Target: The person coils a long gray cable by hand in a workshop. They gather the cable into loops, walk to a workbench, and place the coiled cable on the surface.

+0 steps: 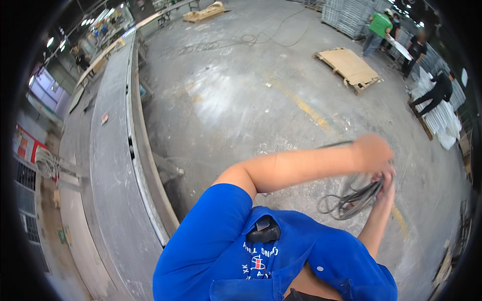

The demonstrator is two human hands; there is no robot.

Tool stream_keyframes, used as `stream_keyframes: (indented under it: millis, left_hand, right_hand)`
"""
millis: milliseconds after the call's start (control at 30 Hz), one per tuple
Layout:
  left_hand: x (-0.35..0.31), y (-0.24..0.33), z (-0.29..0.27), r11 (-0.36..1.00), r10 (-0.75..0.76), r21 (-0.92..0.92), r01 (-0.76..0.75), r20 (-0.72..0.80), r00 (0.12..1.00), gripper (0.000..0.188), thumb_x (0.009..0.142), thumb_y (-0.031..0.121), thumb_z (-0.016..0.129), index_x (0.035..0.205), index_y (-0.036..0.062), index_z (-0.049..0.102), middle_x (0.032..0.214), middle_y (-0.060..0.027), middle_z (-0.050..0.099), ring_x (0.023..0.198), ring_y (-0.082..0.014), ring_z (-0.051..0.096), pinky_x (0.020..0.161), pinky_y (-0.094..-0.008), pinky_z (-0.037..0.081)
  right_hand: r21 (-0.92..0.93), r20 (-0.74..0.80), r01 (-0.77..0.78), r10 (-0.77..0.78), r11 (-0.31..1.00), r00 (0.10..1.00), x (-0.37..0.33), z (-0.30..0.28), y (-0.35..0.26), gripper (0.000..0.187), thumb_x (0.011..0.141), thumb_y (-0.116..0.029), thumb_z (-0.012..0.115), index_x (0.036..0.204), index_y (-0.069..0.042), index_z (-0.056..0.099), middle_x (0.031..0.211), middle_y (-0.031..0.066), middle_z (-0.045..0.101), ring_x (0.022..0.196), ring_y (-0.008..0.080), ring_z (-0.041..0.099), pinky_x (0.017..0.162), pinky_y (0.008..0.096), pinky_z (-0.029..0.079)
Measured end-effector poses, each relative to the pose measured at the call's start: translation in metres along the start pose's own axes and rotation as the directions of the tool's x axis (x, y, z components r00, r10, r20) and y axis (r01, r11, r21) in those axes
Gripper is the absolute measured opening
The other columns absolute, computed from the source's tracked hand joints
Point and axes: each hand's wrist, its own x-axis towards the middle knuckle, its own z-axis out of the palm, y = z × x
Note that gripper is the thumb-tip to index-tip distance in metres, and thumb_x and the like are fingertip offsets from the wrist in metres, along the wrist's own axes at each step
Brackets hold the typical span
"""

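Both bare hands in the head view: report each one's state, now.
Left hand: motion-blurred; open or closed cannot be told.
Right hand: closed, holding the coiled thin grey cable.

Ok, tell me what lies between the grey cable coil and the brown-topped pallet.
From the cable coil to the pallet, the head view shows the left forearm, a dark strand along it, then speckled concrete floor with a faded yellow line just left.

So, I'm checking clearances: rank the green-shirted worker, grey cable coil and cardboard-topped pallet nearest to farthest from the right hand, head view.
1. Grey cable coil, in the right hand.
2. Cardboard-topped pallet, on the floor ahead.
3. Green-shirted worker, beyond it, upper right.
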Motion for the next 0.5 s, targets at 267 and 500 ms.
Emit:
stream_keyframes:
  millis: [267,500]
  left_hand:
    - [-0.032,-0.105,-0.029,0.960,-0.265,0.045,0.277,-0.177,0.948,0.038,0.075,0.041,0.063,0.066,0.0051,0.057,0.064,-0.0114,0.058,0.063,-0.0263,0.057,0.057,-0.0368,0.044]
    - [-0.183,-0.218,-0.007,0.811,-0.498,-0.403,0.424,-0.094,0.862,0.029,0.088,0.030,0.049,0.099,0.0044,0.055,0.089,-0.0064,0.059,0.086,-0.0162,0.054,0.080,-0.0309,0.042]
  right_hand:
    - [0.316,0.848,-0.502,-0.002,0.805,0.531,-0.013,0.094,0.020,0.042,0.083,-0.045,0.054,0.090,-0.004,0.049,0.046,-0.0054,0.034,0.035,0.0061,0.032,0.041,0.0232,0.031]
    - [0.206,0.913,-0.256,-0.091,0.945,0.399,-0.025,0.123,-0.020,0.026,0.082,-0.024,0.053,0.095,-0.002,0.047,0.048,-0.0059,0.032,0.037,0.0065,0.032,0.045,0.0262,0.034]
